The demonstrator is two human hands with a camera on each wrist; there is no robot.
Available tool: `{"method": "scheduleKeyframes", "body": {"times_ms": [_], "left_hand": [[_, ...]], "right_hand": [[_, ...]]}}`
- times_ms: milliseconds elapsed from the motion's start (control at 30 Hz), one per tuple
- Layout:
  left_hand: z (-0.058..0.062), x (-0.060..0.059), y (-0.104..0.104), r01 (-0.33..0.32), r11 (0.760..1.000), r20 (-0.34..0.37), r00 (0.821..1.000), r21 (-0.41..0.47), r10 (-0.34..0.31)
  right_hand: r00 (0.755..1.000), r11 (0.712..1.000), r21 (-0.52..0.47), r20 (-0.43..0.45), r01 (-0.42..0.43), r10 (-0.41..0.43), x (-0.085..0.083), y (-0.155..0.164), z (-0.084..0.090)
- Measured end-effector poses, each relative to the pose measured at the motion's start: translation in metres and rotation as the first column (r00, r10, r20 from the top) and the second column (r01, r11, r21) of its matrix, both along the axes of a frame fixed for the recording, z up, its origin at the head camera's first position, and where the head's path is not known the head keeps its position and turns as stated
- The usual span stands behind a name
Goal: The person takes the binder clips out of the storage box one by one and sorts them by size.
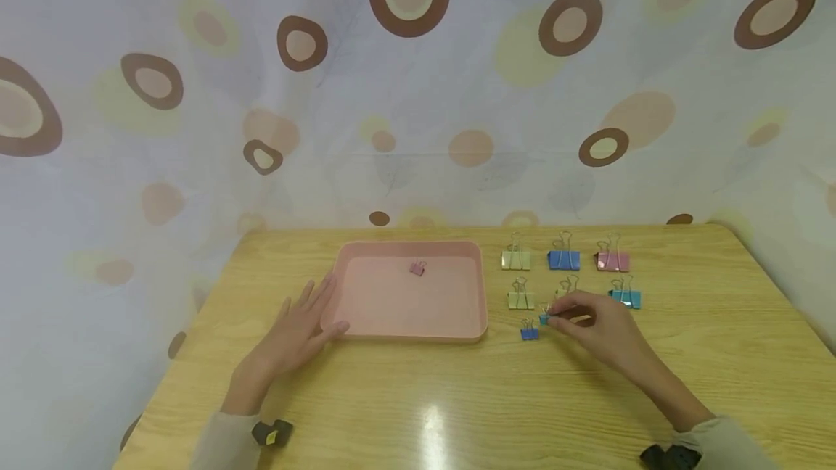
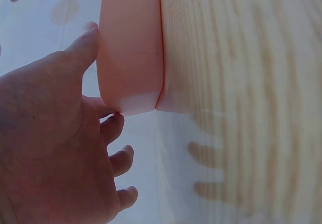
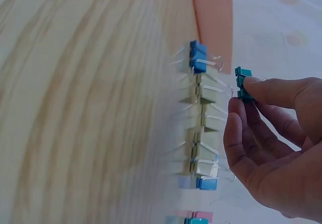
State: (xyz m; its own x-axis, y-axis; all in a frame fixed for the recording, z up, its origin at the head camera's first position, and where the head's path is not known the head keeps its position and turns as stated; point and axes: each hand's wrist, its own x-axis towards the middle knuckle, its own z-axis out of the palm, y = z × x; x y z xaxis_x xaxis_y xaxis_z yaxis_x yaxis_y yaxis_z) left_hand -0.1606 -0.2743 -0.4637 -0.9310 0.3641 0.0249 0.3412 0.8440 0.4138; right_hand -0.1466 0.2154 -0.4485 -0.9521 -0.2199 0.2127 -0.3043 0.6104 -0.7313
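My right hand (image 1: 597, 328) pinches a small teal binder clip (image 3: 243, 85) between thumb and fingers, lifted off the table in the right wrist view. Just left of it stands a small blue binder clip (image 1: 530, 334). With fingers spread, my left hand (image 1: 290, 336) touches the left side of a shallow pink tray (image 1: 405, 336); in the left wrist view its thumb and index finger meet the tray wall (image 2: 132, 48). Inside the tray, toward the back, lies a small pink binder clip (image 1: 417, 268).
Larger binder clips stand in two rows right of the tray: pale yellow (image 1: 516, 260), blue (image 1: 564, 260) and pink (image 1: 612, 262) behind; pale yellow (image 1: 521, 301), another partly hidden by my right hand, and teal (image 1: 628, 299) in front. A patterned cloth (image 1: 431, 93) hangs behind the wooden table (image 1: 392, 397).
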Motion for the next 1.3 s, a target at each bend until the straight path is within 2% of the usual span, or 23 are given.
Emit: {"method": "scheduleKeyframes", "body": {"times_ms": [300,533,933,1167,1300], "left_hand": [[-0.003,0.001,-0.001,-0.001,1.000,-0.012,1.000,0.008,0.001],[-0.004,0.000,-0.002,0.000,1.000,0.001,1.000,0.004,0.000],[-0.005,-0.003,0.000,-0.001,1.000,-0.014,1.000,0.007,0.001],[-0.004,0.000,-0.001,0.000,1.000,-0.013,1.000,0.005,0.000],[-0.004,0.000,0.000,0.001,1.000,-0.018,1.000,0.008,0.000]], "right_hand": [[0.997,0.993,0.116,0.082,0.000,-0.009,0.001,0.020,-0.007],[0.991,0.991,0.131,0.133,-0.013,-0.005,0.000,0.032,-0.015],[0.993,0.985,0.170,0.112,0.006,-0.025,-0.002,0.044,-0.016],[0.993,0.987,0.162,0.110,0.020,-0.038,0.000,0.043,-0.013],[0.997,0.990,0.135,0.049,0.048,-0.055,0.000,0.041,-0.008]]}}
